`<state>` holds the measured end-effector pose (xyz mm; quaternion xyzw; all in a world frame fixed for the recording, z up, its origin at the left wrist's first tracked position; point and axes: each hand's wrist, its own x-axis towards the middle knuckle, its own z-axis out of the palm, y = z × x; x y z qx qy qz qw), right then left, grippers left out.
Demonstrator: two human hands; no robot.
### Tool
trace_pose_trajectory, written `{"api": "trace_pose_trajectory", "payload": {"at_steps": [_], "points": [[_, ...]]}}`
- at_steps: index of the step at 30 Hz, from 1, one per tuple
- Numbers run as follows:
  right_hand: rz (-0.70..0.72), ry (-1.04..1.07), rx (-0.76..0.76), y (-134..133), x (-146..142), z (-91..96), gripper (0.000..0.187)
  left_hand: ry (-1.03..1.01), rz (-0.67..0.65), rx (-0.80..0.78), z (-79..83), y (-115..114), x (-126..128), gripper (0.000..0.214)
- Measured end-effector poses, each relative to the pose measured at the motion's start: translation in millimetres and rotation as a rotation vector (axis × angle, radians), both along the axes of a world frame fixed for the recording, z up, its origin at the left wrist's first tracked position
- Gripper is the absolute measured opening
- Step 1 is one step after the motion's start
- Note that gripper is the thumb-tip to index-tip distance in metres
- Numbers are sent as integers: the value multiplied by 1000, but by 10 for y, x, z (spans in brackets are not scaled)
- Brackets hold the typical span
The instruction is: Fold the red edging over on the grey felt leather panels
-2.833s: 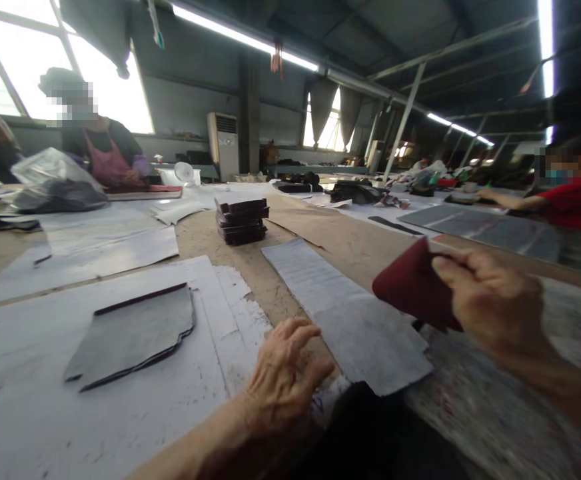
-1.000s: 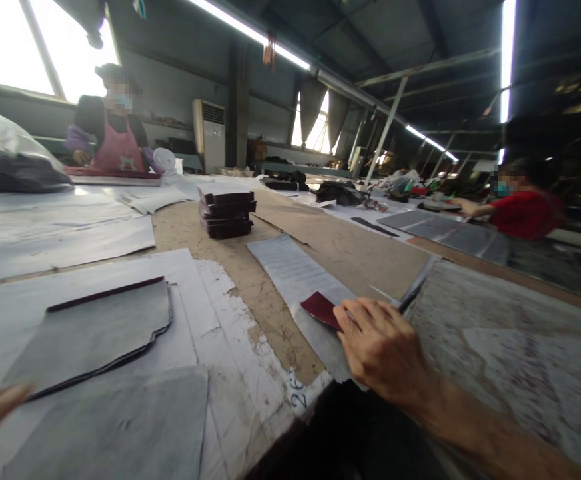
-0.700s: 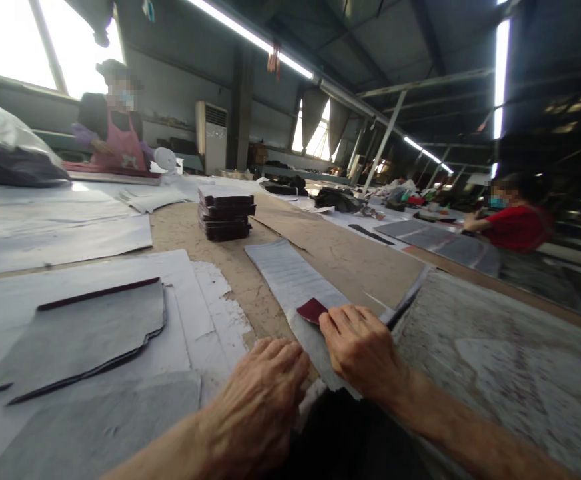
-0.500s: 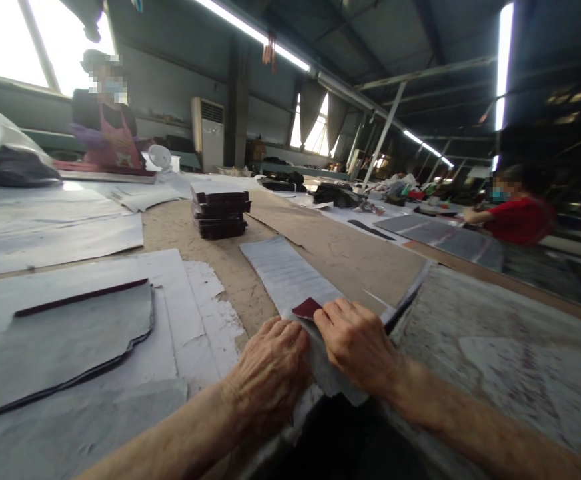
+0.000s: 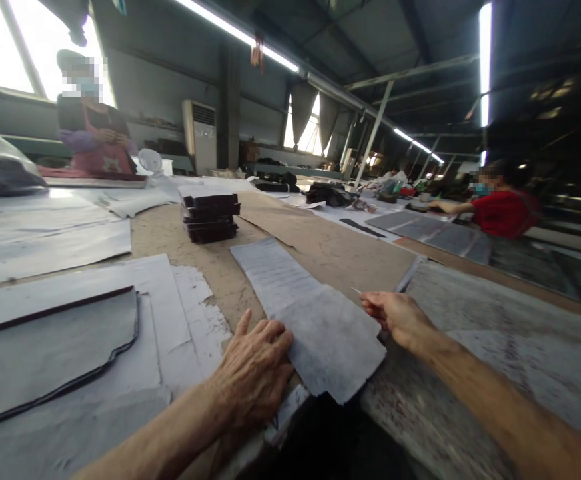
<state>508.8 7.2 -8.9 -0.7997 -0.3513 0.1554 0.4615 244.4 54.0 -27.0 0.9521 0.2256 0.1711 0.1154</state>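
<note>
A grey, flat sheet piece (image 5: 335, 340) with a notched lower edge lies at the table's front edge, overlapping a pale lined strip (image 5: 275, 263). My left hand (image 5: 258, 367) is closed at the piece's left edge, its thumb and fingers against it and its little finger sticking out; the fingertips are partly hidden. Beyond the piece's right edge, my right hand (image 5: 393, 317) pinches a thin, pale stick (image 5: 356, 291) whose tip points left. Most of that stick is covered by the fingers.
A stack of dark pieces (image 5: 210, 217) stands farther back. At left lies a larger grey piece (image 5: 65, 353) with dark edges on white sheets. A stained grey slab (image 5: 510, 347) borders the right. Co-workers sit in pink (image 5: 98, 143) and red (image 5: 505, 210).
The dark red flap between my hands is out of sight, and the grey piece now lies flat. My right hand has moved right, off the piece, with the stick showing. The view has shifted slightly.
</note>
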Motion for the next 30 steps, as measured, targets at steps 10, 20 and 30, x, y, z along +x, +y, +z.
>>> {"api": "trace_pose_trajectory", "payload": {"at_steps": [10,20,30], "points": [[266,-651,107,-291,-699,130,13,-57,45,166,453,5,-331,45],[960,-824,454,-245,-1616,-48,18,187,438,-137,286,-108,-1642,42],[1165,-766,400,127,-2591,-55,19,78,591,-92,100,-152,-1905,52]]}}
